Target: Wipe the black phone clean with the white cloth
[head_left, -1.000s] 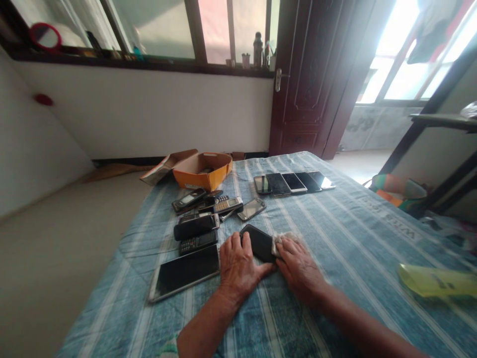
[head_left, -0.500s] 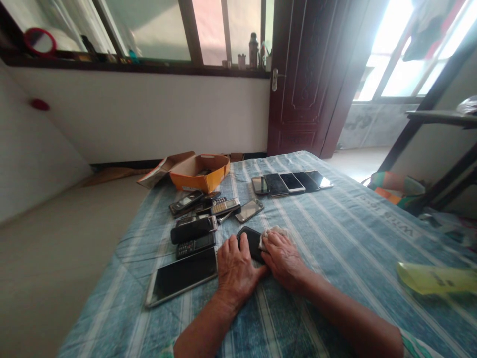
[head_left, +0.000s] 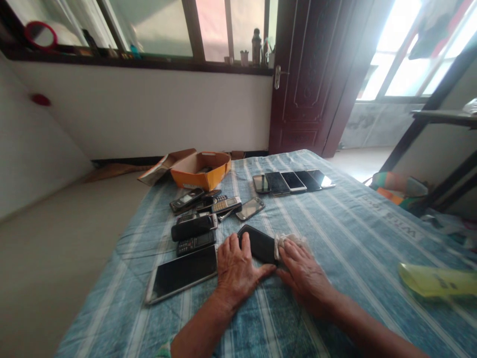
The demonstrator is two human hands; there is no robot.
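Observation:
A black phone (head_left: 259, 243) lies flat on the blue striped cloth (head_left: 335, 223). My left hand (head_left: 235, 271) rests on the cloth against the phone's left edge, fingers curled on it and thumb along its near edge. My right hand (head_left: 303, 273) presses a small white rag (head_left: 285, 240) against the phone's right end, fingers closed over the rag.
To the left lie a large tablet (head_left: 182, 273) and a pile of old keypad phones (head_left: 199, 211). A row of smartphones (head_left: 292, 181) sits further back, beside an orange cardboard box (head_left: 201, 170). A yellow-green plastic item (head_left: 437, 281) lies at the right.
My right hand with the rag has slid right, from over the phone's middle to its right end, uncovering more of the black surface. My left hand stays in place.

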